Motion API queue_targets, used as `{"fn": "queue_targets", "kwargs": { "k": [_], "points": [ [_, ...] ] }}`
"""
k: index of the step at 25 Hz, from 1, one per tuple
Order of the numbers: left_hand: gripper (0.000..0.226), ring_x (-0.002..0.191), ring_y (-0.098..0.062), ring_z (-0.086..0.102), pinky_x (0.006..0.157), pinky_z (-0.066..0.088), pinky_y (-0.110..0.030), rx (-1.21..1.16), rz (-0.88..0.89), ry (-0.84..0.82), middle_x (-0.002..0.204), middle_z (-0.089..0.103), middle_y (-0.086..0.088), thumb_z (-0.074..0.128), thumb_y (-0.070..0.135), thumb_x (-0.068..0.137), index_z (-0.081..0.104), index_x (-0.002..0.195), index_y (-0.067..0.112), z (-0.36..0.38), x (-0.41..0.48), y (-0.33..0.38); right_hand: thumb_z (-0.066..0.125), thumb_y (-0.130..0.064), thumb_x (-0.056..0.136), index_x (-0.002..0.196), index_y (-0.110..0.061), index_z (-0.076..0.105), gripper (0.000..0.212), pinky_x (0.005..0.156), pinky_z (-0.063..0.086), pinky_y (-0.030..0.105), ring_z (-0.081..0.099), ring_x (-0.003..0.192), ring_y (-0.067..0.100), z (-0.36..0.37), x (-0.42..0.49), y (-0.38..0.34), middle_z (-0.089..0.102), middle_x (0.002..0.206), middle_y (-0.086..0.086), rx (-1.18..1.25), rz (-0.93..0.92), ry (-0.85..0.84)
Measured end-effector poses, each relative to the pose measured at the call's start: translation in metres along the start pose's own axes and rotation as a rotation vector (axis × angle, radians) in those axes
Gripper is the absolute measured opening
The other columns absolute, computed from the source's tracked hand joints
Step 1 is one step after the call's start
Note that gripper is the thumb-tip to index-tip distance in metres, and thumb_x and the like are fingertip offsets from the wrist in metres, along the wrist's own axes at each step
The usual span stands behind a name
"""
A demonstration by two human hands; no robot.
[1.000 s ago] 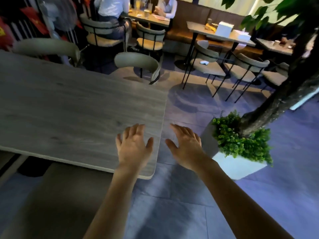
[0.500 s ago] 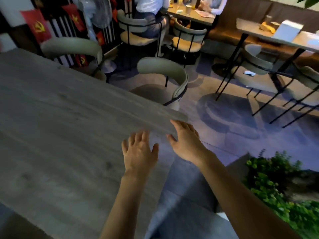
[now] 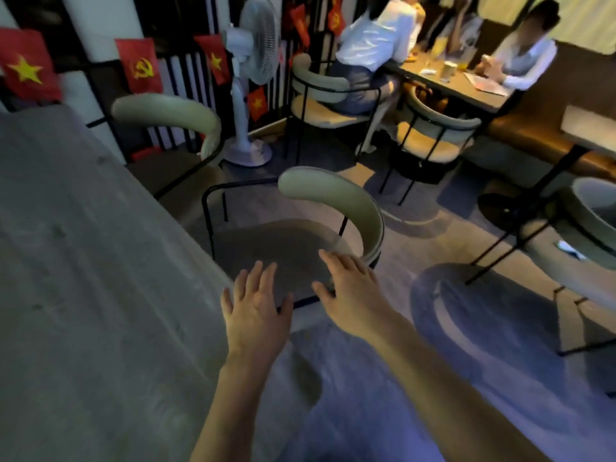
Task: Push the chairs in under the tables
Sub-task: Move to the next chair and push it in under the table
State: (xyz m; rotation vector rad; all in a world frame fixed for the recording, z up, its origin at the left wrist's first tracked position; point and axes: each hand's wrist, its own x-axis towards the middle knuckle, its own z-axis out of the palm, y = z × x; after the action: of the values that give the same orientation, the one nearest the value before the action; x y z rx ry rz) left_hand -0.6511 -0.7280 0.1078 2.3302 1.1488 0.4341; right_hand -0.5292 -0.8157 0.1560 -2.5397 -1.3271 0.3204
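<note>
A grey wooden table (image 3: 83, 261) fills the left side. A chair with a curved pale backrest (image 3: 336, 198) and a round grey seat stands at the table's right edge, its seat out from under the top. A second like chair (image 3: 173, 115) stands farther along the same side. My left hand (image 3: 256, 311) hovers open over the table corner and the near rim of the seat. My right hand (image 3: 350, 288) is open just above the seat's near right edge, close to the end of the backrest. Neither hand grips anything.
A white standing fan (image 3: 248, 78) is behind the chairs by a railing hung with red flags. People sit at a far table (image 3: 466, 91) with two more chairs. Other chairs and a table leg stand at the right. Grey floor lies between.
The view has moved forward past the table corner. Both hands have gone from over the tabletop's edge to above the nearest chair's seat, and the chair now looks much closer.
</note>
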Motion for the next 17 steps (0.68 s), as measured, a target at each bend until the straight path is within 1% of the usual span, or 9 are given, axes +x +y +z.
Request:
{"fn": "queue_targets", "kwargs": {
  "k": [3, 5, 7, 11, 17],
  "points": [
    [0.06, 0.143, -0.024, 0.019, 0.117, 0.013, -0.051, 0.014, -0.095, 0.046, 0.154, 0.029, -0.001, 0.051, 0.039, 0.09, 0.03, 0.143, 0.023, 0.021, 0.047, 0.029, 0.041, -0.04, 0.097, 0.148, -0.02, 0.02, 0.059, 0.117, 0.019, 0.044, 0.021, 0.143, 0.027, -0.017, 0.068, 0.034, 0.029, 0.155, 0.004, 0.015, -0.102, -0.051],
    [0.059, 0.143, -0.024, 0.021, 0.116, 0.012, -0.051, 0.025, -0.144, 0.102, 0.153, 0.031, -0.001, 0.054, 0.038, 0.089, 0.032, 0.142, 0.022, 0.03, 0.076, 0.038, 0.041, -0.04, 0.097, 0.148, -0.021, 0.02, 0.059, 0.117, 0.018, 0.045, 0.019, 0.143, 0.026, -0.024, 0.111, 0.041, 0.027, 0.155, 0.004, 0.015, -0.187, -0.092],
    [0.059, 0.143, -0.024, 0.022, 0.116, 0.012, -0.052, 0.042, -0.23, 0.17, 0.153, 0.033, 0.0, 0.055, 0.038, 0.089, 0.033, 0.142, 0.022, 0.041, 0.112, 0.045, 0.041, -0.04, 0.097, 0.148, -0.022, 0.02, 0.059, 0.118, 0.016, 0.045, 0.018, 0.144, 0.025, -0.03, 0.162, 0.047, 0.026, 0.156, 0.004, 0.016, -0.287, -0.132],
    [0.059, 0.142, -0.024, 0.023, 0.115, 0.014, -0.051, 0.063, -0.406, 0.306, 0.152, 0.035, 0.0, 0.054, 0.037, 0.088, 0.034, 0.142, 0.023, 0.049, 0.186, 0.053, 0.042, -0.038, 0.096, 0.148, -0.02, 0.021, 0.059, 0.118, 0.018, 0.043, 0.019, 0.143, 0.024, -0.04, 0.256, 0.048, 0.027, 0.155, 0.004, -0.034, -0.502, -0.177],
    [0.058, 0.142, -0.024, 0.023, 0.115, 0.014, -0.051, 0.127, -0.651, 0.493, 0.152, 0.034, 0.001, 0.054, 0.035, 0.088, 0.034, 0.141, 0.024, 0.037, 0.266, 0.076, 0.045, -0.038, 0.095, 0.147, -0.02, 0.023, 0.059, 0.116, 0.02, 0.041, 0.022, 0.141, 0.021, -0.058, 0.36, 0.035, 0.03, 0.153, 0.0, -0.049, -0.847, -0.245]
  ]
}}
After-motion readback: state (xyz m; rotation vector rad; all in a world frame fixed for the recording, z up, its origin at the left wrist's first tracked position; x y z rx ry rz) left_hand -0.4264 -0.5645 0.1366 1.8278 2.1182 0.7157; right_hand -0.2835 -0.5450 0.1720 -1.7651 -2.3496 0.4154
